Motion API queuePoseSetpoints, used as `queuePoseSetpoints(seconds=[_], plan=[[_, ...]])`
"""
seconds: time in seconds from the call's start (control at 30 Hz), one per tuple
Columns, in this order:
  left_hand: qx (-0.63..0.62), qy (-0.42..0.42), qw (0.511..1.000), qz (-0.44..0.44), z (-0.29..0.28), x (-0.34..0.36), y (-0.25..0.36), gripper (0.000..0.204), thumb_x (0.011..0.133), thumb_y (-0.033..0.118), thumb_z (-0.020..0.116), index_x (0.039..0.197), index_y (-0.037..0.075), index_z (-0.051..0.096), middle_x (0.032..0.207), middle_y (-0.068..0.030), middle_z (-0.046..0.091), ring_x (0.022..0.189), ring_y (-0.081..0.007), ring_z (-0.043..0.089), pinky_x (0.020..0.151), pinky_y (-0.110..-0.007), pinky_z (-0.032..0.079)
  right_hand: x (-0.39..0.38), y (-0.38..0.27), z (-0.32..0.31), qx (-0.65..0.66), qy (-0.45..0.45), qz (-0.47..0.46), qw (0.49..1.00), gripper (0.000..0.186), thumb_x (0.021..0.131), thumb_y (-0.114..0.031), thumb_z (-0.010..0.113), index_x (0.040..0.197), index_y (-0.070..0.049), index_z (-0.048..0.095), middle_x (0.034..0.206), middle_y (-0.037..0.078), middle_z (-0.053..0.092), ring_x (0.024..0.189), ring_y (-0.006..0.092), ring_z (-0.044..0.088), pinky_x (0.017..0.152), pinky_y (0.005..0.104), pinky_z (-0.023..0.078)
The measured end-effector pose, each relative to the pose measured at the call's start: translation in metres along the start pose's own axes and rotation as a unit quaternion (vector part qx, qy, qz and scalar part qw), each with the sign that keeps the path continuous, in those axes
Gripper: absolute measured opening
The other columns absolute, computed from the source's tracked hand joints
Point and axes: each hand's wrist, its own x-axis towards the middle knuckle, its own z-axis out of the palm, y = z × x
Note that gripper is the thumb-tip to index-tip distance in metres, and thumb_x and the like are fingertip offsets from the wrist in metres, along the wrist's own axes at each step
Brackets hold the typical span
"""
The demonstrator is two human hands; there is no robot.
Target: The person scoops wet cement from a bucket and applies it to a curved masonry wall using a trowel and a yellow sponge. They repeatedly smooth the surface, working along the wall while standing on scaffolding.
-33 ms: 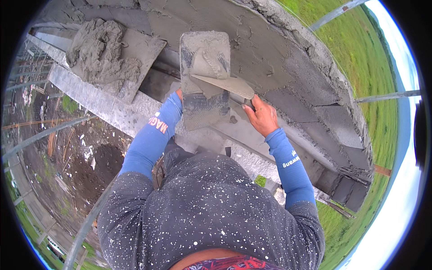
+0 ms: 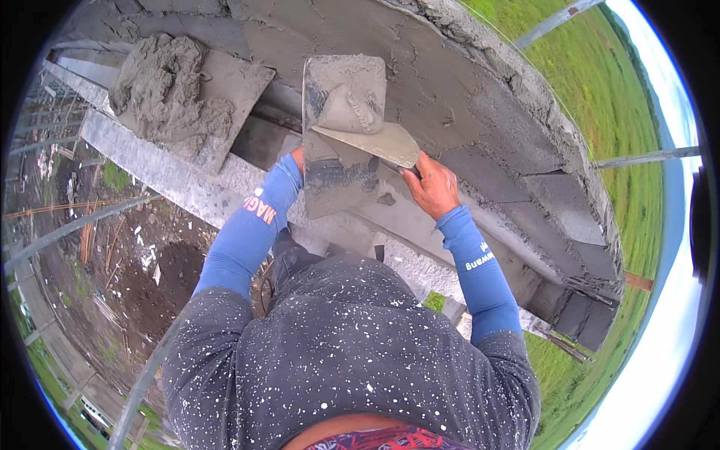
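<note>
My right hand [image 2: 433, 187] is closed round the handle of a pointed trowel [image 2: 390, 142]. The trowel's mortar-smeared blade lies across the middle of a rectangular plastering hawk [image 2: 341, 191], its tip near the left edge. A lump of wet grey mortar [image 2: 346, 106] sits on the hawk, just beyond the blade. At the hawk's left edge, a small part of my left hand [image 2: 298, 159] shows; its fingers are hidden beneath the board, which it holds up. Past the hawk stands a block wall [image 2: 427, 90], partly coated with wet mortar.
A heap of mortar [image 2: 169, 90] rests on a flat board [image 2: 244, 79] at the far left. Below runs a pale plank [image 2: 161, 169] above a drop to littered ground. Metal poles [image 2: 75, 229] cross at the left. Bare blocks [image 2: 566, 206] show at the wall's right, with grass beyond.
My right hand and the trowel have shifted slightly left, and the blade has turned to show more of its face. The hawk has moved slightly right.
</note>
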Motion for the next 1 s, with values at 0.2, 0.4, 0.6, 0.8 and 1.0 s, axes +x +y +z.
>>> queuePoseSetpoints(seconds=[0.2, 0.4, 0.6, 0.8, 1.0], plan=[[0.184, 0.089, 0.977, -0.064, -0.015, -0.070, 0.012, 0.059, 0.110, 0.040, 0.040, 0.160, 0.009, 0.041, 0.157, -0.0141, 0.049, 0.142, -0.0321, 0.049, 0.119, -0.051, 0.042, 0.029, 0.027, 0.049, 0.005, 0.119, -0.079, 0.990, 0.026, 0.087, -0.015, 0.076, 0.107, -0.006, 0.062, 0.092, 0.015, 0.067, 0.094, 0.0374, 0.066, 0.081, 0.0495, 0.049], [0.001, 0.186, 0.978, 0.099, -0.048, -0.179, -0.010, 0.058, 0.110, 0.039, 0.042, 0.160, 0.009, 0.041, 0.156, -0.0140, 0.050, 0.141, -0.0317, 0.050, 0.118, -0.051, 0.043, 0.014, 0.090, 0.130, -0.061, 0.121, 0.041, 0.990, 0.025, 0.087, -0.015, 0.077, 0.107, -0.009, 0.064, 0.099, 0.010, 0.066, 0.100, 0.0357, 0.064, 0.084, 0.0510, 0.047], [-0.062, 0.225, 0.946, 0.226, -0.051, -0.293, -0.007, 0.058, 0.109, 0.038, 0.043, 0.159, 0.009, 0.042, 0.155, -0.0139, 0.051, 0.140, -0.0313, 0.051, 0.117, -0.050, 0.043, 0.006, 0.142, 0.201, -0.099, 0.021, 0.245, 0.964, 0.032, 0.096, -0.027, 0.072, 0.122, -0.011, 0.064, 0.111, 0.013, 0.071, 0.111, 0.0381, 0.066, 0.093, 0.0542, 0.051], [-0.071, 0.231, 0.934, 0.264, -0.054, -0.319, -0.004, 0.057, 0.109, 0.037, 0.045, 0.159, 0.009, 0.043, 0.154, -0.0138, 0.052, 0.139, -0.0309, 0.052, 0.116, -0.049, 0.044, 0.019, 0.124, 0.176, -0.032, -0.094, 0.349, 0.932, 0.044, 0.096, -0.035, 0.071, 0.130, -0.010, 0.063, 0.124, 0.019, 0.074, 0.119, 0.0414, 0.068, 0.101, 0.0536, 0.053], [-0.083, 0.202, 0.935, 0.279, -0.069, -0.288, 0.006, 0.057, 0.108, 0.036, 0.046, 0.158, 0.009, 0.043, 0.153, -0.0137, 0.053, 0.137, -0.0305, 0.053, 0.115, -0.049, 0.045, 0.039, 0.135, 0.139, -0.031, -0.133, 0.290, 0.947, 0.046, 0.091, -0.039, 0.074, 0.121, -0.005, 0.068, 0.124, 0.025, 0.072, 0.118, 0.0455, 0.067, 0.101, 0.0523, 0.052]])
